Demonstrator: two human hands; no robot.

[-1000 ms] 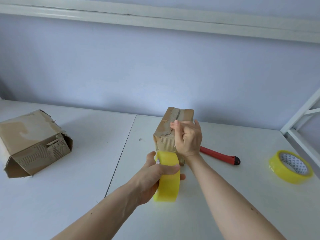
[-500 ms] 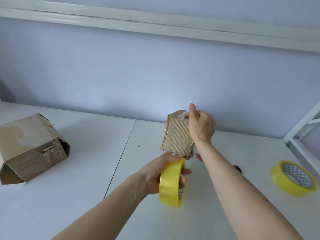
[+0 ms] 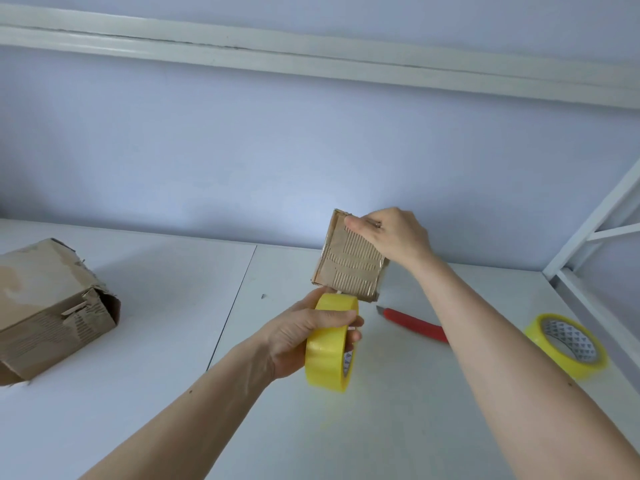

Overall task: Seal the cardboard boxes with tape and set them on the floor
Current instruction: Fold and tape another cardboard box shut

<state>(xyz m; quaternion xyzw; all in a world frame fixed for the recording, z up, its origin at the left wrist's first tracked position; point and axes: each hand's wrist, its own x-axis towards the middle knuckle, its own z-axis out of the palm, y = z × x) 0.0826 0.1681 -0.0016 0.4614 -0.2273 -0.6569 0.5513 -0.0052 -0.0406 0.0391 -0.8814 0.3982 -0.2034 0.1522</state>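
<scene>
Boxes first: the big box [image 3: 52,306] lies on its side at the left of the white table [image 3: 156,393], its torn flaps open toward the right. The small box [image 3: 349,268] is held up off the table near the middle, tilted, a worn corrugated face turned to the camera. The right hand [image 3: 391,237] grips its upper right corner, thumb laid along the top edge. Just below it the left hand [image 3: 304,334] grips a yellow tape roll [image 3: 330,341] held on edge, fingers wrapped over the rim; the roll's top sits just under the small box's lower edge, whether touching I cannot tell. A spare roll [image 3: 566,344] lies flat at the right, near the white frame [image 3: 588,237]. A red knife [image 3: 412,322] lies on the table between the hands and that spare roll, partly hidden by the right forearm.
</scene>
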